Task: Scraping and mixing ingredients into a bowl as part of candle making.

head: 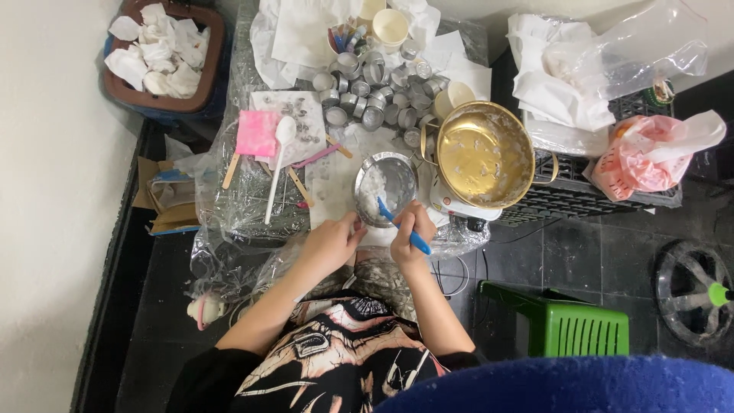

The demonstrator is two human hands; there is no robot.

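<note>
A small steel bowl [397, 174] with white flaky stuff in it sits on the plastic-covered low table, just ahead of me. My right hand [410, 233] grips a blue spoon [404, 227] whose tip dips into the bowl's near side. My left hand [332, 241] rests at the bowl's left rim, fingers curled against it. Behind the bowl lies a cluster of several small empty metal tealight cups [375, 92].
A gold pot [485, 153] stands on a white hot plate to the right. A white spoon [277, 162], pink cloth [257, 132] and wooden sticks lie left. A bin of tissues [162, 52] sits far left, bags on a black crate [612, 183] right, a green stool [569, 325] below.
</note>
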